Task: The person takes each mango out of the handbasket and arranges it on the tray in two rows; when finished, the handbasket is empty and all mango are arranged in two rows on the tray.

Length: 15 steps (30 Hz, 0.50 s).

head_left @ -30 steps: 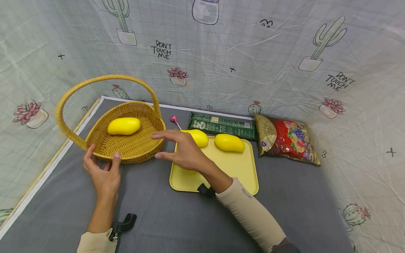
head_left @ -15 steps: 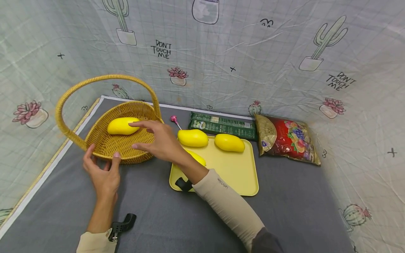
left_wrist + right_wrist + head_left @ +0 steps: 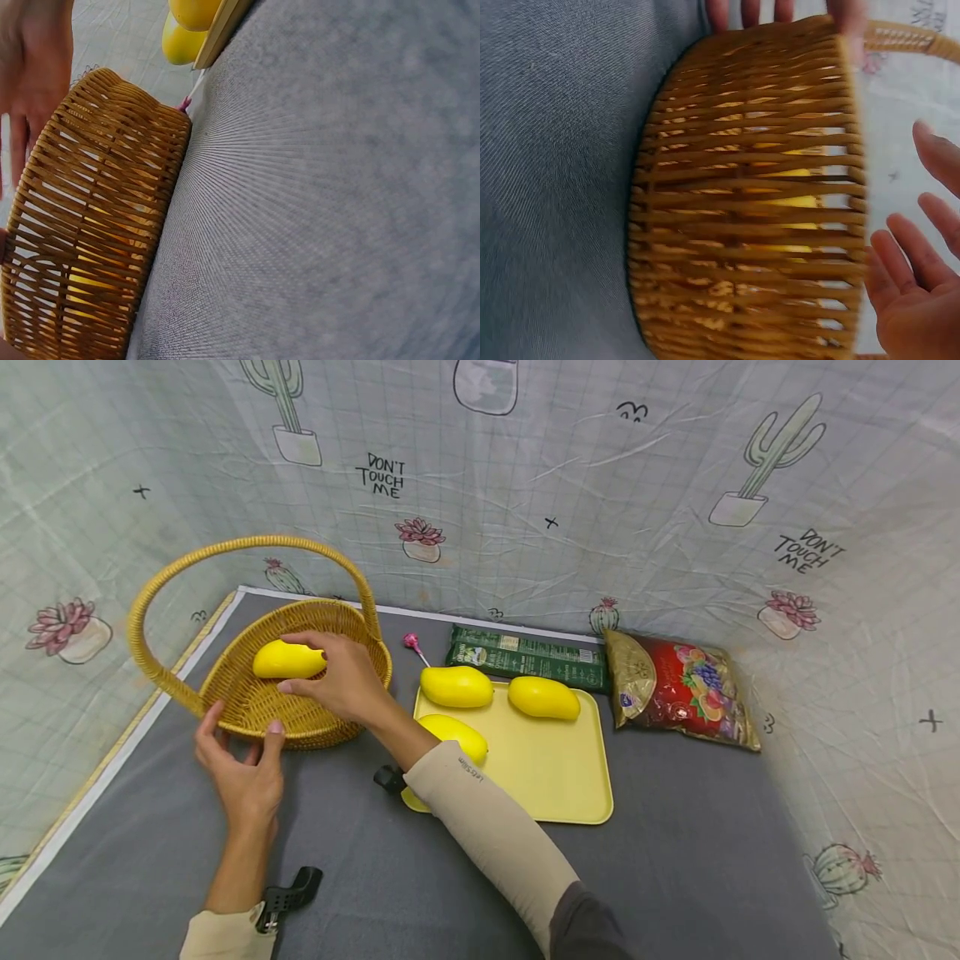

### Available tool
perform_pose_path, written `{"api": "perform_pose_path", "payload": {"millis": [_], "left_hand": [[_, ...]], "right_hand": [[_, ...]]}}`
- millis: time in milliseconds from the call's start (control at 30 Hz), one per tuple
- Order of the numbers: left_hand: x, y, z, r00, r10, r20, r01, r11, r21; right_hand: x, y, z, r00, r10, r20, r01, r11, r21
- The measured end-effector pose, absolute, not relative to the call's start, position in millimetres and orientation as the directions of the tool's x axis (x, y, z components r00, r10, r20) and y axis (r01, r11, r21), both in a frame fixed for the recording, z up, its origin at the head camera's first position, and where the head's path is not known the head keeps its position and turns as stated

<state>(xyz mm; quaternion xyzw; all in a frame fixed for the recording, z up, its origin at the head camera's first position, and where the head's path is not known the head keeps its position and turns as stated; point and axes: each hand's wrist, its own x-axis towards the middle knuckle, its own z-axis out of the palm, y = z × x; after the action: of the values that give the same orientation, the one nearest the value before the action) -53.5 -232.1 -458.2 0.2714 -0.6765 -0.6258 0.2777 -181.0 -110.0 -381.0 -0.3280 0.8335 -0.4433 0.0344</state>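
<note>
A yellow wicker basket (image 3: pixel 300 718) with a tall arched handle stands at the left, one yellow mango (image 3: pixel 281 660) lying inside it. At the basket's near left edge, my left hand (image 3: pixel 243 781) holds the rim, with thumb and index finger at the top and other fingers against the outer wall. My right hand (image 3: pixel 341 677) is over the basket, thumb and fingers apart and nothing between them, its fingertips near the mango and partly in front of it. In the right wrist view its fingers (image 3: pixel 919 262) are spread above the rim. Slats partly hide the mango (image 3: pixel 795 199) there.
Three mangoes, one of them nearest the front (image 3: pixel 453 735), lie on a yellow tray (image 3: pixel 551 785). Behind are a pink lollipop (image 3: pixel 411 642) and a green packet (image 3: pixel 528 658). A red and gold bag (image 3: pixel 682 689) lies right. Printed cloth (image 3: pixel 525 485) hangs behind the grey table.
My right hand has moved left from above the tray to over the basket, uncovering the tray's left mangoes. My left hand stays at the basket rim.
</note>
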Motion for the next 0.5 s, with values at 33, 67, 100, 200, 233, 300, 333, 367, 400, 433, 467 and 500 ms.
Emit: {"api": "perform_pose_path", "payload": {"millis": [33,67,100,200,233,300,333,367,400,433,467,500], "left_hand": [[-53.4,-232.1,-458.1,-0.698,-0.715,0.035,-0.021,0.069,0.997],[-53.3,-231.9,-458.0,-0.698,-0.716,0.035,-0.022,0.070,0.997],[-53.2,-231.8,-458.1,-0.697,-0.716,0.035,-0.019,0.067,0.998],[-53.1,-231.8,-458.4,-0.695,-0.718,0.033,-0.019,0.064,0.998],[-53.4,-232.0,-458.5,-0.694,-0.719,0.032,-0.018,0.062,0.998],[-53.7,-232.3,-458.8,-0.695,-0.719,0.030,-0.019,0.060,0.998],[-54.0,-232.6,-458.9,-0.694,-0.719,0.028,-0.020,0.058,0.998],[-54.2,-232.8,-458.9,-0.694,-0.719,0.028,-0.020,0.058,0.998],[-54.3,-233.0,-458.9,-0.694,-0.719,0.027,-0.022,0.059,0.998],[-54.3,-233.1,-459.0,-0.694,-0.719,0.028,-0.023,0.061,0.998],[-54.3,-233.1,-458.9,-0.694,-0.719,0.029,-0.023,0.063,0.998],[-54.3,-233.0,-458.8,-0.694,-0.720,0.030,-0.024,0.064,0.998]], "right_hand": [[-182.8,-113.4,-383.0,-0.788,-0.573,0.224,-0.509,0.403,-0.761],[-184.6,-116.8,-385.0,-0.793,-0.570,0.216,-0.505,0.415,-0.757],[-186.5,-119.9,-386.7,-0.797,-0.567,0.208,-0.501,0.429,-0.752],[-191.4,-128.9,-392.0,-0.806,-0.560,0.194,-0.501,0.468,-0.728],[-193.0,-131.8,-393.5,-0.807,-0.559,0.191,-0.502,0.478,-0.721],[-196.0,-136.8,-396.1,-0.809,-0.558,0.185,-0.505,0.497,-0.705],[-197.3,-139.1,-397.3,-0.808,-0.560,0.183,-0.509,0.508,-0.694],[-198.8,-141.4,-398.2,-0.809,-0.561,0.177,-0.511,0.521,-0.684],[-200.5,-143.8,-399.0,-0.806,-0.565,0.175,-0.517,0.528,-0.674],[-201.9,-145.7,-399.6,-0.804,-0.569,0.172,-0.522,0.536,-0.663],[-203.4,-147.4,-400.1,-0.803,-0.573,0.167,-0.524,0.544,-0.656],[-204.9,-149.0,-400.7,-0.803,-0.574,0.160,-0.523,0.552,-0.649]]}}
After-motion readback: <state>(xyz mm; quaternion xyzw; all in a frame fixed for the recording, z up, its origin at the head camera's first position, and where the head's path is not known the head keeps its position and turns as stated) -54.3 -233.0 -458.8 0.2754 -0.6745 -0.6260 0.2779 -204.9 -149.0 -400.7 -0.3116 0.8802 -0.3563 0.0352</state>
